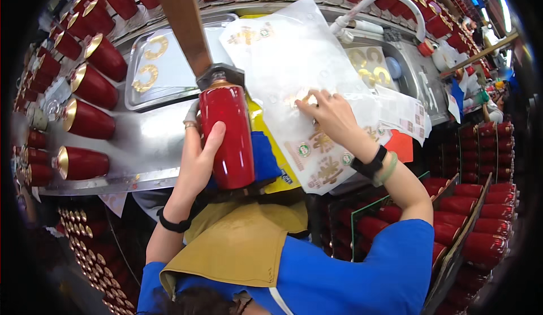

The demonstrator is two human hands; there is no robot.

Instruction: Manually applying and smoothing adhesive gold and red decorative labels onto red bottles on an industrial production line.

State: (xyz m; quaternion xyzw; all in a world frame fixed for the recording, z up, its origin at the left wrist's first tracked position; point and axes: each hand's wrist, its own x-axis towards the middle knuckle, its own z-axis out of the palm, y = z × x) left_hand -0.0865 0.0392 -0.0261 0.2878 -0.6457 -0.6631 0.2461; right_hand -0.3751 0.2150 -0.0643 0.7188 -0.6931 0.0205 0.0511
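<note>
Head: steel bench amid red bottles

- Red bottles with gold caps lie in rows along the left of the steel counter.
- A metal tray holds gold curved stickers.
- A white hose arches over the sink.
- More red bottles fill crates at lower right.
</note>
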